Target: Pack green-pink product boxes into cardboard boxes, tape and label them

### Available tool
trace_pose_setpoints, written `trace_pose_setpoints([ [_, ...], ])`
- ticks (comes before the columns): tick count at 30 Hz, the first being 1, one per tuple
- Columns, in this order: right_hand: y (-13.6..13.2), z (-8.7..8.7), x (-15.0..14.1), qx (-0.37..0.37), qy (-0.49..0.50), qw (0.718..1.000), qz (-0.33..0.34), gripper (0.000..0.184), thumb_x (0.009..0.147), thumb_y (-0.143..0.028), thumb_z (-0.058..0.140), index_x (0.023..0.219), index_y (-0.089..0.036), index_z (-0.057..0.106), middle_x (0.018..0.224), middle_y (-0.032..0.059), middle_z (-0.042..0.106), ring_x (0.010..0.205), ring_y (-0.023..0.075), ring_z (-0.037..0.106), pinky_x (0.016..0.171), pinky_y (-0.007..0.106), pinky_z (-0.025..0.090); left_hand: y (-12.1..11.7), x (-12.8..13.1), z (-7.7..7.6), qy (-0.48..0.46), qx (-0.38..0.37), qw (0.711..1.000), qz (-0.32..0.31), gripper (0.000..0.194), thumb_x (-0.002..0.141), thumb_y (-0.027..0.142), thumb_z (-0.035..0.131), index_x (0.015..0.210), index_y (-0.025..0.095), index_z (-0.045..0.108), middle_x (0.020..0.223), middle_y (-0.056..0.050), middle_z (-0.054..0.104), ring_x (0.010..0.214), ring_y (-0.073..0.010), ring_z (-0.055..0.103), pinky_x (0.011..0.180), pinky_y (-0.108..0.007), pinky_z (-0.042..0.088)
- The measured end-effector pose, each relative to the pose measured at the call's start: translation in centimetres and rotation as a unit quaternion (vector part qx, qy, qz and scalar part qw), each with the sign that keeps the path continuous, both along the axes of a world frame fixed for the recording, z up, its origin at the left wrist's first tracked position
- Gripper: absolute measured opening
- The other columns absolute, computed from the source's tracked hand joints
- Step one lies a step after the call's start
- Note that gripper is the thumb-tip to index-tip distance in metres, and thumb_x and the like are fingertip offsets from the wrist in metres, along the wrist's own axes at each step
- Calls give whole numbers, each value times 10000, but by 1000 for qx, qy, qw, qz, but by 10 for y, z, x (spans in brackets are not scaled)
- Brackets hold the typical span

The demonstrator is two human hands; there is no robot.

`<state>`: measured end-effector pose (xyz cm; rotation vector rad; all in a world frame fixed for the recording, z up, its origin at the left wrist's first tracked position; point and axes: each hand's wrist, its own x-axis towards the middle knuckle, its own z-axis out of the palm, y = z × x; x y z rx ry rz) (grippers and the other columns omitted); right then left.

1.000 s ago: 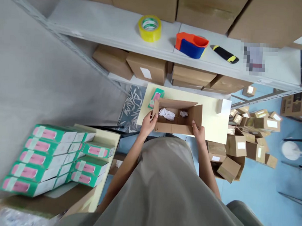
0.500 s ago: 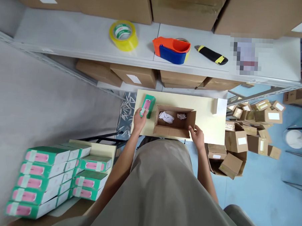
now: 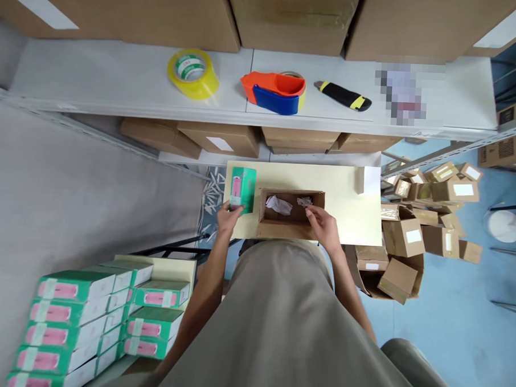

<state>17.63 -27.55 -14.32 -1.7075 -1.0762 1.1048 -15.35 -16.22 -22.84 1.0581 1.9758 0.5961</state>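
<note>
On the cream tabletop point(image 3: 346, 220) stands a small green box point(image 3: 248, 190) with a pink picture on it. My left hand point(image 3: 228, 218) grips its near end between thumb and fingers. To its right sits an open cardboard box point(image 3: 282, 231), with a wad of white paper point(image 3: 278, 205) and a smaller crumpled piece of paper point(image 3: 304, 201) inside. My right hand point(image 3: 325, 226) reaches over the cardboard box's right side, its fingertips pinched at the smaller paper.
Above the table, a shelf point(image 3: 130, 79) holds yellow tape point(image 3: 195, 74), an orange-and-blue tape dispenser point(image 3: 274, 92) and a utility knife point(image 3: 343, 95). Stacked green boxes point(image 3: 65, 310) stand at lower left. Cardboard boxes point(image 3: 404, 237) pile up on the right. A white block point(image 3: 370, 180) sits at the table's right end.
My right hand has left the cardboard box's right wall and moved inward to the smaller paper. The green box has turned more upright in view, my left hand still on it.
</note>
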Motion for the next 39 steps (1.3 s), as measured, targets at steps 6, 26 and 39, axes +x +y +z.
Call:
trace_pose_setpoints([
  [6,1,-22,3,-22,23,999,11,607,1015,-753,693,1293,-234,840,1357,136,851,1245,345,826,1151,549,660,-31,3,60,-254,158,954,-17,765,685,418,968,1374,246,683,1413,-99,770,1187,-246,786,1012,-378,674],
  [26,16,-38,25,10,-256,948,187,833,841,-73,669,1653,-235,572,1643,135,633,1503,359,618,1289,554,543,1,60,77,79,105,866,-482,764,766,8,719,1498,204,620,1523,-133,690,1435,-333,679,1208,-423,560],
  [39,16,-63,33,31,-331,929,162,747,956,-136,573,1699,-175,501,1634,205,595,1531,390,541,1335,628,468,-17,70,46,166,181,868,-431,709,914,43,595,1615,148,607,1672,-202,592,1642,-386,457,1383,-565,387],
])
